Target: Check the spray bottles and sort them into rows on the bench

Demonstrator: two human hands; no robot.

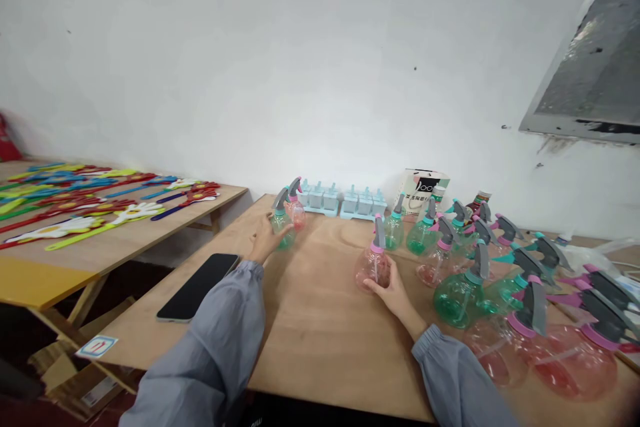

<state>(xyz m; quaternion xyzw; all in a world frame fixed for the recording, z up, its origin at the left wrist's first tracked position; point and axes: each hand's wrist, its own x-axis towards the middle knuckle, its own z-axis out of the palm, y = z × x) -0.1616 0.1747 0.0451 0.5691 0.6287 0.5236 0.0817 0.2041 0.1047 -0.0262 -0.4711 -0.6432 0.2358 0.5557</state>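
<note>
My left hand [269, 235] is closed around the round body of a green spray bottle [283, 221] with a grey trigger head, standing toward the back left of the table. Just behind it is a pink spray bottle [297, 213]. Nearer the middle, my right hand [393, 288] grips another pink spray bottle [367, 265] from its right side, thumb across the lower front. That bottle has a pink collar and a grey head, and it looks upright. Some fingers of both hands are hidden behind the bottles.
Several green and pink spray bottles [457, 299] crowd the right side. Light-blue ice-pop moulds [323, 199] and a printed box [424, 192] line the wall. A black phone [199, 287] lies at the left. Colourful hand-shaped clappers [135, 213] cover the neighbouring table [100, 259].
</note>
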